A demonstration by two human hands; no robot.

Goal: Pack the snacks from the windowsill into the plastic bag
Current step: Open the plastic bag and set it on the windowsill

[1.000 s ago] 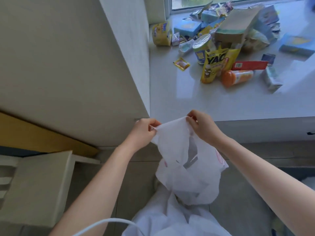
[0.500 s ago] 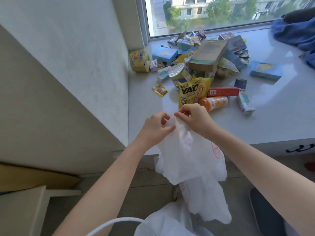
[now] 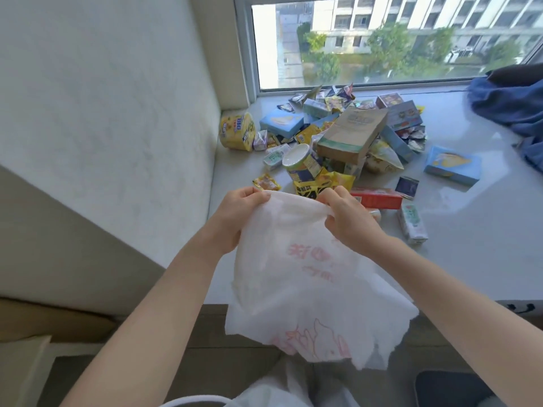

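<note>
A white plastic bag with pink print hangs in front of me over the windowsill's front edge. My left hand pinches its top rim on the left and my right hand grips the rim on the right. Behind the bag lies a heap of snacks: a brown paper box, a yellow pouch partly hidden by the bag, a round tin, a red box, a yellow pack by the wall.
The pale windowsill runs right from a white wall. A light blue box and a small white carton lie apart from the heap. Blue cloth lies at the far right, under the window.
Both hands have raised the bag from below the sill up to the sill's edge, and they have spread apart along its rim. My view has tilted up toward the window.
</note>
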